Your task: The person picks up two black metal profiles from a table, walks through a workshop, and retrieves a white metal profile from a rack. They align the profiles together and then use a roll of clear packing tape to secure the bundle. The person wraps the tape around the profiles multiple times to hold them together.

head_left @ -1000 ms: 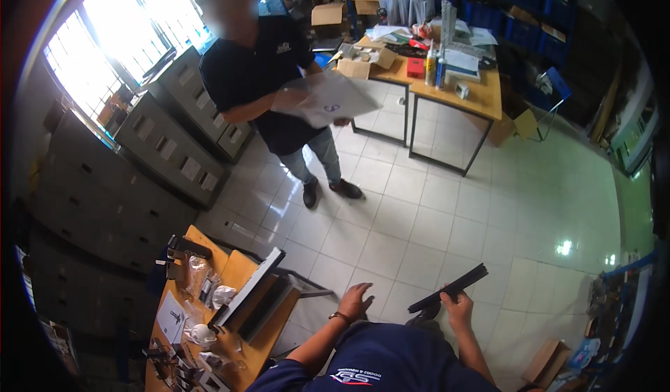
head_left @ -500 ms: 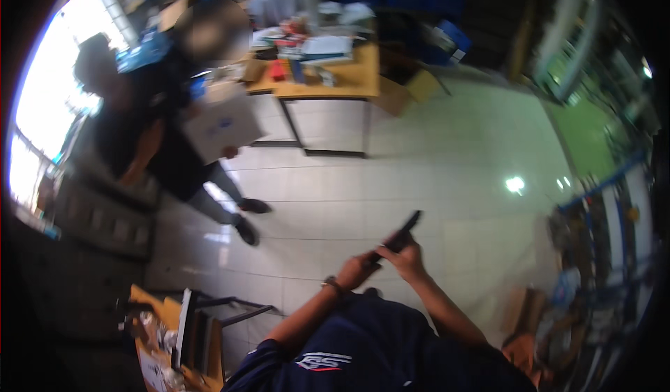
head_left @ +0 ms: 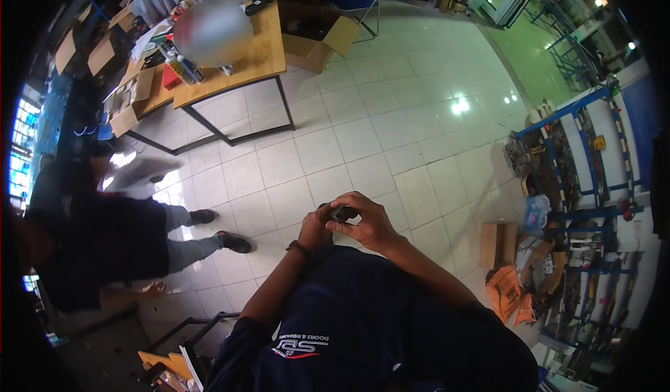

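Note:
Both hands are close together in front of my torso, around a dark, elongated object (head_left: 341,213) seen nearly end-on. My right hand (head_left: 368,223) curls its fingers over the top of it, with the thumb beneath. Beside it, my left hand (head_left: 316,230) is closed, its knuckles up, against the same object. Most of the object is covered by the fingers, and its exact kind cannot be made out. A dark band sits on my left wrist.
To my left stands another person (head_left: 105,242) in dark clothes, beside a pale sheet or board (head_left: 143,172). A wooden table (head_left: 262,50) with clutter is ahead, an open carton (head_left: 314,50) by it. At right are a blue-framed rack (head_left: 579,106), cartons (head_left: 497,244) and an orange bag (head_left: 504,291).
The object has swung from slanting up to the right to pointing nearly end-on. My hands moved up and left in view. My view has turned; the other person appears lower and further left.

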Tool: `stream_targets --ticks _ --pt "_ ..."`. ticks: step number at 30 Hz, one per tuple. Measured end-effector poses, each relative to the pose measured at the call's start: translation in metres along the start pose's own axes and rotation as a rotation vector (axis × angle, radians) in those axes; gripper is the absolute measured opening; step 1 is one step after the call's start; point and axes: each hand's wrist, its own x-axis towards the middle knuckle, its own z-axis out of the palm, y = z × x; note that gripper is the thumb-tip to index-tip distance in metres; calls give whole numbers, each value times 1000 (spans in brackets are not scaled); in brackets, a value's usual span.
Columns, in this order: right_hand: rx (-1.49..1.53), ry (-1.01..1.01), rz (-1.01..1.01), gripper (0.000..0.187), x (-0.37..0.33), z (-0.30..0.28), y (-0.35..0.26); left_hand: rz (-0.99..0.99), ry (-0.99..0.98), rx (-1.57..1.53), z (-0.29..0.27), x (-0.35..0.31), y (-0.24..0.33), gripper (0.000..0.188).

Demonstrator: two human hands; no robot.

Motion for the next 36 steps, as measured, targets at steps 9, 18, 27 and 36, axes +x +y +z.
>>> stream_targets --ticks 9,18,27,36 --pt "-31 108 28 39 106 -58 29 84 -138 -101 -8 155 -12 31" --pt "-251 175 115 32 143 -152 96 90 -53 -323 -13 235 78 62" --pt "-389 258 59 32 150 -293 143 60 140 -746 64 321 242 39" --pt "-369 291 24 36 127 -413 201 -33 114 -918 167 389 297 33"
